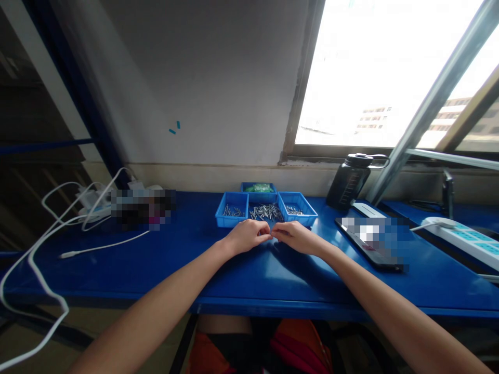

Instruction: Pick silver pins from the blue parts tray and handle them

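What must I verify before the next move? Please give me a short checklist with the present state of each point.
1. Left grip and right grip close together: ok.
2. Something held in either grip: cannot tell, too small.
3. Left tray and right tray holding metal pieces: ok.
4. Metal pile between these two trays: ok.
5. Back tray holding green contents: ok.
6. Black bottle apart from both grips: ok.

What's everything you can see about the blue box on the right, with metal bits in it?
The blue box stands upright on the blue table, right of the metal heap, open on top, with slanted walls and a rim. It looks like plastic. Thin, silvery metal bits lie inside. The right hand is just in front; I can't tell whether it touches the box.
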A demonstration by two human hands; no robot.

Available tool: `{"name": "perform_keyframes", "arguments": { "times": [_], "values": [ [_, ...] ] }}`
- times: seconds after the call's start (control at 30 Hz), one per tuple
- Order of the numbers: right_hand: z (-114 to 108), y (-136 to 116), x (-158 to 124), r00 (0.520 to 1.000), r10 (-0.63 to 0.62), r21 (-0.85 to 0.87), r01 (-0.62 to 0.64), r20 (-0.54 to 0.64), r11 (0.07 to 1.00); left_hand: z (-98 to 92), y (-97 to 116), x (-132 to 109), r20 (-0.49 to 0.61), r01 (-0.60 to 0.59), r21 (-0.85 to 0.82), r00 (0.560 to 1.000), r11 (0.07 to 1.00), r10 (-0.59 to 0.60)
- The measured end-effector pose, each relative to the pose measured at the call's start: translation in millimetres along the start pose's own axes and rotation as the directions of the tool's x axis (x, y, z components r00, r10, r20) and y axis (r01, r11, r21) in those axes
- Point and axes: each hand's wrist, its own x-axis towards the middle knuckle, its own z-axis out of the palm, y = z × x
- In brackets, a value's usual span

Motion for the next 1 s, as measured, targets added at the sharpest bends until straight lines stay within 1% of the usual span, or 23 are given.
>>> {"name": "perform_keyframes", "arguments": {
  "times": [0.1, 0.2, 0.33, 0.43, 0.53, 0.63, 0.77, 0.9, 1.0],
  "values": [
    [1, 1, 0, 0.999, -0.013, 0.029, 0.011, 0.043, 1.0, -1.0, 1, 1, 0.02, -0.002, 0.0, 1.0, 1.0, 0.002],
    [0, 2, 0, 0.999, 0.003, 0.024, -0.004, 0.053, 1.0, -2.0, 2, 1, 0.012, 0.018, 0.02, 1.0, 1.0, -0.018],
    [-4, 5, -1, 0.998, 0.059, 0.013, -0.059, -0.002, 0.998, -1.7, -1, -1, -0.03, 0.098, 0.069, 0.995, 0.993, -0.096],
    [-6, 8, 0, 0.997, 0.054, -0.008, -0.055, -0.046, 0.998, -0.6, -4, -1, -0.024, 0.115, 0.106, 0.993, 0.988, -0.114],
    [-6, 11, 0, 0.998, 0.04, -0.035, -0.042, -0.053, 0.999, -0.1, -5, -1, -0.024, 0.109, 0.115, 0.994, 0.987, -0.107],
    [-4, 12, 1, 0.998, 0.04, -0.051, -0.043, -0.051, 0.998, -1.1, -3, -1, -0.048, 0.092, 0.108, 0.995, 0.99, -0.087],
    [2, 13, 2, 1.0, 0.018, -0.096, -0.02, -0.018, 0.995, -1.2, 4, -1, -0.083, 0.036, 0.081, 0.996, 0.996, -0.029],
    [8, 12, 2, 0.999, -0.033, -0.16, 0.032, -0.004, 0.987, 0.7, 9, -1, -0.092, -0.035, 0.072, 0.995, 0.997, 0.042],
    [7, 11, 2, 0.999, -0.032, -0.158, 0.03, -0.007, 0.987, 0.2, 10, -1, -0.102, -0.047, 0.072, 0.993, 0.996, 0.054]
  ]
}}
